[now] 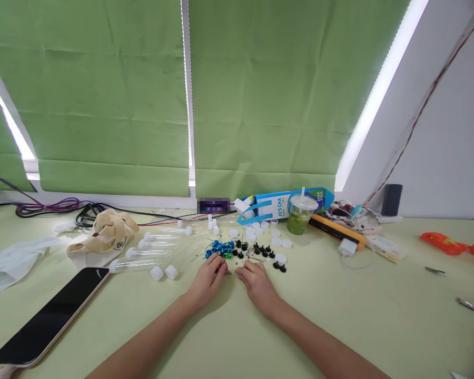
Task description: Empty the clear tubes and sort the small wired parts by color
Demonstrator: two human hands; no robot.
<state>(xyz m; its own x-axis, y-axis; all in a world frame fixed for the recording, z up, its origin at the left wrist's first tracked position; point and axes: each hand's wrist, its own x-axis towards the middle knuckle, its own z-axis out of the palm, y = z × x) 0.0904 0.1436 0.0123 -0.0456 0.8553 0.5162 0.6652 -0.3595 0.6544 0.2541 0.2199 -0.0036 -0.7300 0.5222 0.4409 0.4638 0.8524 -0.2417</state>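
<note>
My left hand (209, 278) rests at the table's middle with its fingers pinched together around something small that I cannot make out. Facing it, my right hand (258, 284) is also closed in a pinch, its fingertips a short gap away, and what it holds is too small to name. Just beyond my left fingers lies a pile of small blue parts (220, 247) with thin metal pins. Several black knob-like pieces (263, 250) are scattered beyond my right hand. White round caps (276, 242) lie behind and among them.
Clear tubes with white caps (142, 252) lie to the left, near a beige cloth bag (102, 239) and a phone (51, 316). At the back are a lidded cup of green drink (298, 221), a blue-and-white bag (274, 206) and an orange power strip (335, 231). Cables (89, 213) run along the wall.
</note>
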